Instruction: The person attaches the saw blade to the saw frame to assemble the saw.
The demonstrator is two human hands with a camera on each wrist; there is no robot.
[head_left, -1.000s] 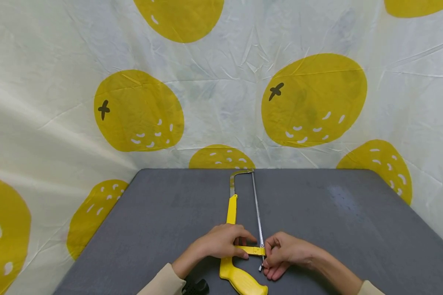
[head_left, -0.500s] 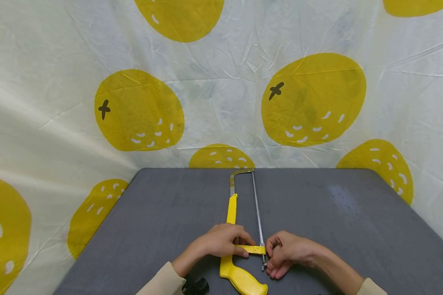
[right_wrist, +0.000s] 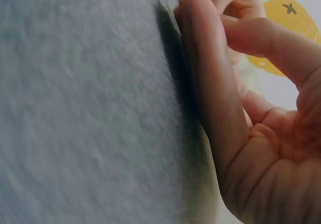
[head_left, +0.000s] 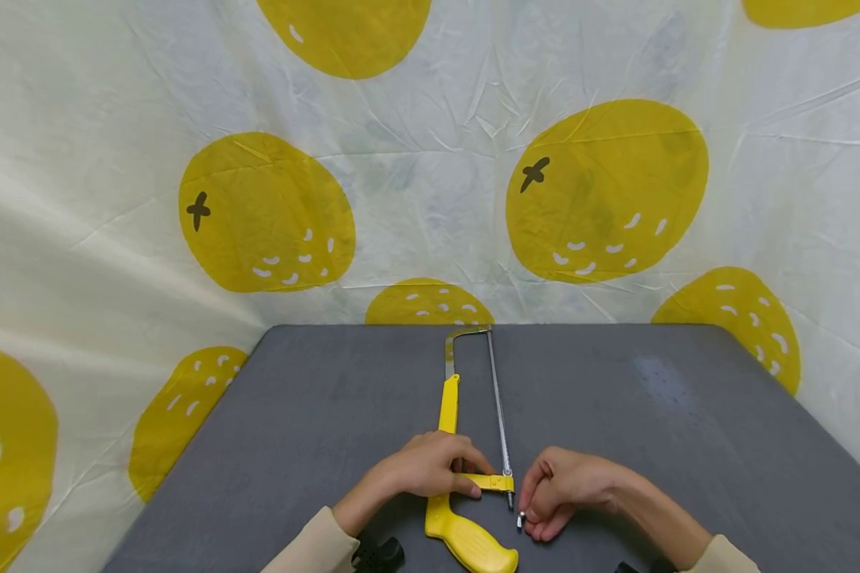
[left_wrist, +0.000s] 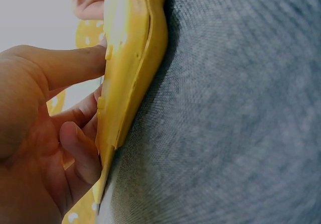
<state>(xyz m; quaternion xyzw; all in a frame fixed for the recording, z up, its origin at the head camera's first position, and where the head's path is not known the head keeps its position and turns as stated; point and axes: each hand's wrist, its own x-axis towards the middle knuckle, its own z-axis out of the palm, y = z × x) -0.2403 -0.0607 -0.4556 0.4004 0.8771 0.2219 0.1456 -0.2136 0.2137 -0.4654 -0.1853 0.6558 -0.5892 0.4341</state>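
Note:
A hacksaw with a yellow handle (head_left: 473,543) lies on the dark grey table, its metal blade (head_left: 498,398) on the right side of the frame. My left hand (head_left: 433,464) grips the yellow frame where the crosspiece (head_left: 493,482) branches off, thumb on the near side. In the left wrist view, fingers curl at the yellow body (left_wrist: 130,58). Just right of the crosspiece, my right hand (head_left: 569,485) pinches a small silver wing nut (head_left: 521,520) at its fingertips, apart from the threaded stud (head_left: 510,500). In the right wrist view the nut is hidden behind the fingers.
The table (head_left: 616,414) ends at a white cloth (head_left: 430,215) printed with yellow fruit, hanging behind and at the sides. The hacksaw's far end reaches close to the back table edge. Black wrist gear (head_left: 380,555) shows below the left sleeve.
The wing nut has come off the end of the threaded stud. My right hand has drawn it slightly right and away from the saw. My left hand stays on the frame.

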